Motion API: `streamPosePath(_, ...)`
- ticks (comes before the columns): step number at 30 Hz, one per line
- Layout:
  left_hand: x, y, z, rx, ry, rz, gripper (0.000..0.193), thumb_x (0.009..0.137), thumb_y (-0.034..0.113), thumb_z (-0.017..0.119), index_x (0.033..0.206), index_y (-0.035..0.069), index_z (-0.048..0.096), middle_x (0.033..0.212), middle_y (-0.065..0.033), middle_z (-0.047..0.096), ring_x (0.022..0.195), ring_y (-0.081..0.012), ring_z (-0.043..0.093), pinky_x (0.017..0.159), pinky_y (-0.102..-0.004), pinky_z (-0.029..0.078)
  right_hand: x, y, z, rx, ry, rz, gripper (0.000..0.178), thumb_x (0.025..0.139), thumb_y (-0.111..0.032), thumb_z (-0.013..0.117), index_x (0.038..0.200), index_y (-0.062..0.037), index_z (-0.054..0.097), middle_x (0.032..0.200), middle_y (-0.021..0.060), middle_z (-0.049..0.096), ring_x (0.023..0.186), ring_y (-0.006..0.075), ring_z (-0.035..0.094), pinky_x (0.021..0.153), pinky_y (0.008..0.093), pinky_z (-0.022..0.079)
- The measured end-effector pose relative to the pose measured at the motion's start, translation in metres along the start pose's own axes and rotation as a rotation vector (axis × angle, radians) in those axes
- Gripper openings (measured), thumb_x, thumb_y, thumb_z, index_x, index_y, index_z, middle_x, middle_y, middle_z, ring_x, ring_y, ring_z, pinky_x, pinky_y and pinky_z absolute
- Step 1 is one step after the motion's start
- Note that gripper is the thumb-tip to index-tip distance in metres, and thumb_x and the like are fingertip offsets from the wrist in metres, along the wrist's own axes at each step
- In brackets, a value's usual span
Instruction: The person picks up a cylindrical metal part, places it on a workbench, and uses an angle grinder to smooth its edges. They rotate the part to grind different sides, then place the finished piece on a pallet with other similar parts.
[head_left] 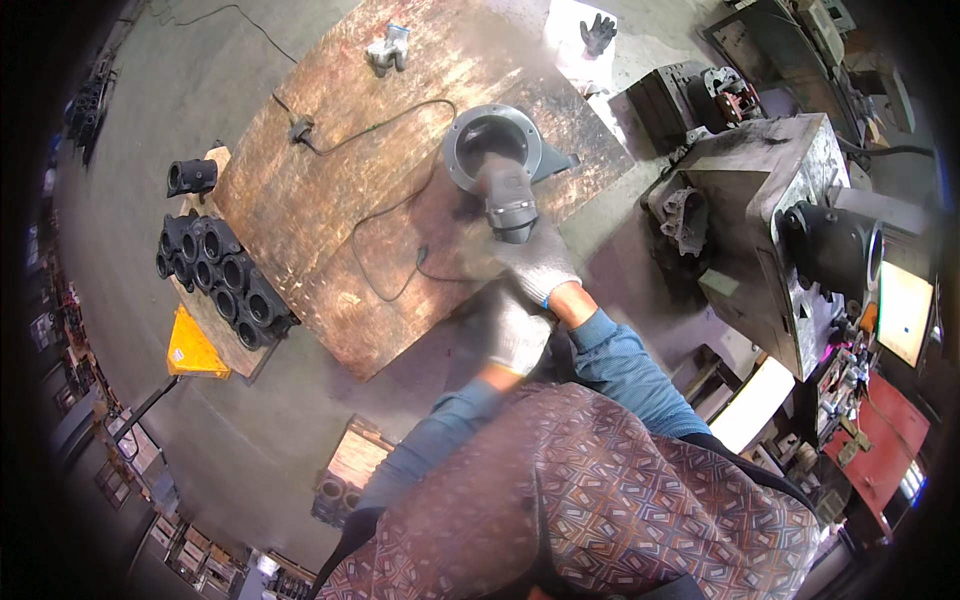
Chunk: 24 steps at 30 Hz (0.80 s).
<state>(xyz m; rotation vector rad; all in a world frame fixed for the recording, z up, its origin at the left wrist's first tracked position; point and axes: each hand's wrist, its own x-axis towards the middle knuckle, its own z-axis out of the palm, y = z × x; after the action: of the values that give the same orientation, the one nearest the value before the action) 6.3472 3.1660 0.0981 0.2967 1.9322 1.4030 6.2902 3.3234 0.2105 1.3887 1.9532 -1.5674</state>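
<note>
A dark grey flanged metal casting [545, 155] with a round opening and bolt holes around its rim lies on the worn wooden table. Over that opening, its front end blurred, is a dark cylindrical power tool [513, 212], perhaps a grinder. My right hand [543, 263], in a pale knit glove, is closed around the near part of the tool. Below it, close to my right wrist, my gloved left hand [520, 338] is smeared by motion. Its fingers cannot be made out, nor whether it touches the tool.
Black cable [375, 125] trails across the wooden table [340, 220]. Gloves [388, 50] lie at its far edge. Several black castings [225, 270] are stacked on a pallet at left, beside a yellow pallet jack [195, 345]. A heavy metal stand [760, 180] with castings is at right.
</note>
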Motion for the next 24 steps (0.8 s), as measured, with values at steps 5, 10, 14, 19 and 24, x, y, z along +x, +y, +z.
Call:
streamPosePath(5, 0.03, -0.004, 0.035, -0.011, 0.009, 0.002, 0.062, 0.075, 0.023, 0.082, 0.128, 0.001, 0.057, 0.109, -0.023, 0.07, 0.101, -0.0384, 0.069, 0.088, -0.0459, 0.055, 0.03, 0.012, -0.018, 0.051, 0.091, -0.067, 0.073, 0.076, -0.038, 0.085, 0.127, 0.0063, 0.056, 0.107, 0.0247, 0.073, 0.101, 0.0374, 0.073, 0.088, 0.0448, 0.056)
streamPosePath(10, 0.062, 0.034, 0.045, 0.059, -0.009, -0.047, 0.084, 0.075, 0.029, 0.081, 0.143, 0.001, 0.039, 0.12, -0.0286, 0.066, 0.112, -0.0468, 0.064, 0.092, -0.0507, 0.054, 0.067, 0.008, -0.03, 0.05, 0.226, -0.263, 0.068, 0.077, -0.031, 0.087, 0.124, 0.0075, 0.057, 0.109, 0.0217, 0.072, 0.098, 0.0315, 0.072, 0.088, 0.0407, 0.056)
streamPosePath(14, 0.09, 0.077, 0.034, 0.052, 0.0, -0.024, 0.076, 0.077, 0.027, 0.08, 0.136, -0.002, 0.041, 0.119, -0.0289, 0.065, 0.11, -0.0473, 0.064, 0.091, -0.0498, 0.054, 0.08, -0.025, -0.041, 0.026, 0.097, -0.206, 0.057, 0.079, -0.027, 0.079, 0.121, 0.0079, 0.063, 0.109, 0.025, 0.072, 0.098, 0.0357, 0.072, 0.088, 0.0422, 0.057)
streamPosePath(19, 0.118, 0.094, 0.004, -0.162, -0.037, -0.152, 0.064, 0.08, 0.014, 0.078, 0.13, -0.004, 0.043, 0.115, -0.0214, 0.067, 0.103, -0.0321, 0.068, 0.088, -0.0435, 0.055, 0.081, -0.073, -0.026, 0.006, 0.012, -0.274, 0.051, 0.077, -0.032, 0.083, 0.106, 0.0075, 0.069, 0.093, 0.0187, 0.075, 0.087, 0.0261, 0.073, 0.077, 0.0386, 0.057)
streamPosePath(24, 0.095, 0.071, -0.033, -0.134, 0.061, -0.127, 0.072, 0.082, 0.015, 0.081, 0.136, -0.002, 0.037, 0.123, -0.0201, 0.066, 0.113, -0.0284, 0.066, 0.095, -0.0404, 0.053, 0.077, -0.078, 0.026, -0.127, -0.101, -0.287, 0.06, 0.076, -0.038, 0.083, 0.109, 0.009, 0.067, 0.092, 0.019, 0.074, 0.084, 0.026, 0.071, 0.077, 0.0376, 0.056)
